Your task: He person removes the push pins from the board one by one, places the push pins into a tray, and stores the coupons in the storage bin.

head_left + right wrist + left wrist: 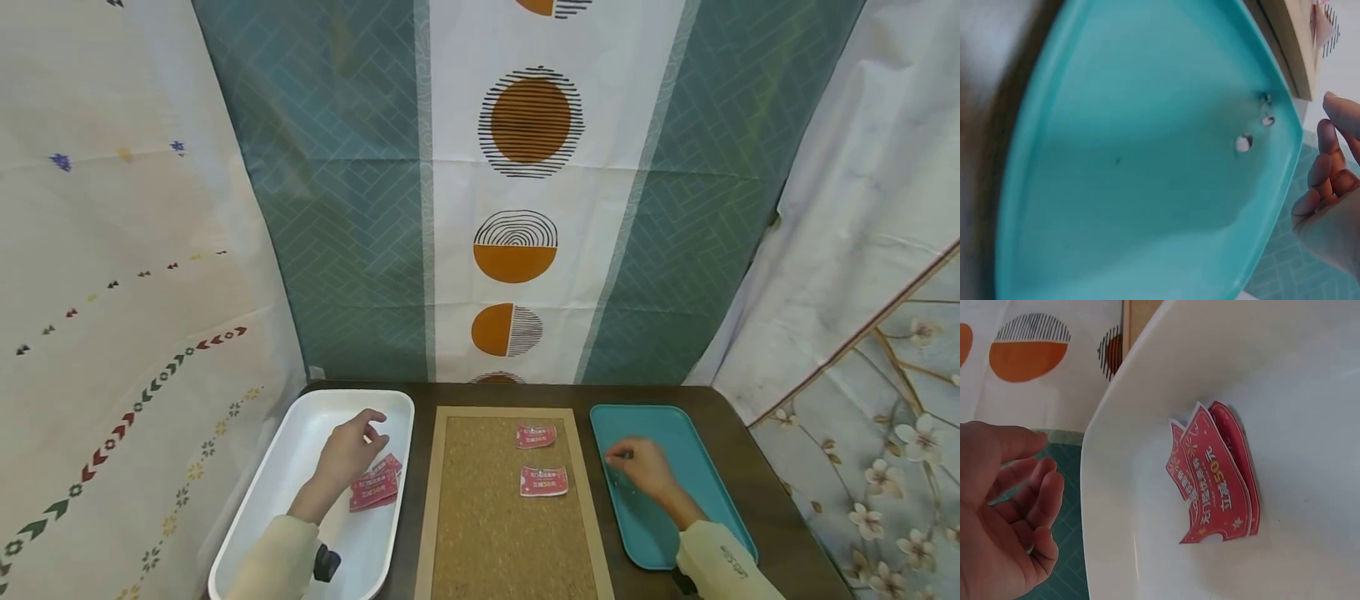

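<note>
My left hand (351, 450) hovers over the white tray (300, 442) with loosely bent fingers and nothing visible in them. Beside it in that tray lie several overlapping red paper coupons (1216, 481), some with curled corners. My right hand (647, 467) is above the teal tray (660, 533). Its thumb and index tips are close together, with a small gap in the right wrist view and nothing visible between them. A few small shiny round bits, perhaps thumbtacks (1243, 144), lie in the teal tray. Two red coupons, an upper one (536, 437) and a lower one (544, 482), are on the corkboard.
The wood-framed corkboard (510, 550) lies between the two trays on a dark brown table (780, 500). A patterned green and white cloth (360, 250) hangs behind the table. Printed white cloths hang at the left (135, 250) and right (855, 250).
</note>
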Tool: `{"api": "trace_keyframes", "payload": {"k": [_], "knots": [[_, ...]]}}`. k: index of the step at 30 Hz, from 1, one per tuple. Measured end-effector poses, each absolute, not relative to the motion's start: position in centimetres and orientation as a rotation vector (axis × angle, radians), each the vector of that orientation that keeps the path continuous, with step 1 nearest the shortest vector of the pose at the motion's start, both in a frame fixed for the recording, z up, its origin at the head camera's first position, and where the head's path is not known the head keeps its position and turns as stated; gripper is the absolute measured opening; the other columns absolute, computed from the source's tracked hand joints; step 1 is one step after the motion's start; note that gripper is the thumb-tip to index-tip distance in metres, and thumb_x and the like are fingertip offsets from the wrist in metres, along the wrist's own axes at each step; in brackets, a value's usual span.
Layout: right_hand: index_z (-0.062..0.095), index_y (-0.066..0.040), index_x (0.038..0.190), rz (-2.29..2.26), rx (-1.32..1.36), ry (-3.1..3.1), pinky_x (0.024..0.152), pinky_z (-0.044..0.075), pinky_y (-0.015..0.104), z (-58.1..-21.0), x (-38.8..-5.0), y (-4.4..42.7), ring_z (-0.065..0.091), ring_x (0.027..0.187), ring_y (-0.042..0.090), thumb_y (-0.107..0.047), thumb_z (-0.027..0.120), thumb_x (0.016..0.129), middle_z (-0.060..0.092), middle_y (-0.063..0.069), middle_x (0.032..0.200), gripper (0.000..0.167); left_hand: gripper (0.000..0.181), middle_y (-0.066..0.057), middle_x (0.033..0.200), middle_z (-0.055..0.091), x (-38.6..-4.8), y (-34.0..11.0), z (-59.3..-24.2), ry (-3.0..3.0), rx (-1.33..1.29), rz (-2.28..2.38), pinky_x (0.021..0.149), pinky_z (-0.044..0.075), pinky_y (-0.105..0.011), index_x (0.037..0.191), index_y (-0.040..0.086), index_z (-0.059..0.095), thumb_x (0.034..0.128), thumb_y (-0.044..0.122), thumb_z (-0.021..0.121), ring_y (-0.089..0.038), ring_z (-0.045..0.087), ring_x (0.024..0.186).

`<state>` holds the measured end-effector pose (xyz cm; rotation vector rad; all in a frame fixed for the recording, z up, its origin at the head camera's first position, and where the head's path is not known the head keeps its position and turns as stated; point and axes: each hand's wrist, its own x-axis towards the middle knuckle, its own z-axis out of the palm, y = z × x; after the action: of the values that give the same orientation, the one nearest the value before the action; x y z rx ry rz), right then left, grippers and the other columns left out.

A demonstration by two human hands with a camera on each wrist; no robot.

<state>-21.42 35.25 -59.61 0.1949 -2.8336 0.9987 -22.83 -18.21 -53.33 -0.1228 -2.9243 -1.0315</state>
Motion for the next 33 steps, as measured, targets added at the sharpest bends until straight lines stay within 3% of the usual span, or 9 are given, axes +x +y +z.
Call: {"api": "trace_keyframes", "payload": {"k": [15,23,33], "knots": [[0.083,-0.006,0.092,1.064,0.202,-2.85,0.067,0.051,0.03,-59.7,-22.1,32.6,0.064,0.079,0.012,-0.012,0.084,0.089,0.078,0.004,0.093,0.007,0.033,-0.001,0.085,0.07,-23.2,-12.7,-53.5,-2.791,-0.289,-1.235,0.058,0.047,-0.027,0.125,0.005,0.069,0.0936,0.008,0.077,-0.011,0.057,0.065],[0.082,-0.005,0.089,1.068,0.253,-2.835,0.069,0.051,0.031,-59.5,-22.4,31.3,0.063,0.08,0.012,-0.011,0.085,0.087,0.077,0.0,0.089,0.008,0.031,-0.001,0.086,0.069,-22.9,-10.4,-53.9,-2.786,-0.316,-1.298,0.061,0.048,-0.028,0.124,0.005,0.069,0.0942,0.007,0.075,-0.011,0.058,0.07],[0.081,-0.002,0.091,1.128,0.218,-2.809,0.072,0.054,0.031,-59.2,-22.6,29.3,0.067,0.085,0.02,-0.009,0.084,0.088,0.077,0.005,0.092,0.008,0.041,-0.002,0.091,0.071,-22.4,-7.9,-54.0,-2.793,-0.417,-1.357,0.057,0.05,-0.026,0.136,0.002,0.062,0.0964,0.007,0.072,-0.01,0.06,0.067]]}}
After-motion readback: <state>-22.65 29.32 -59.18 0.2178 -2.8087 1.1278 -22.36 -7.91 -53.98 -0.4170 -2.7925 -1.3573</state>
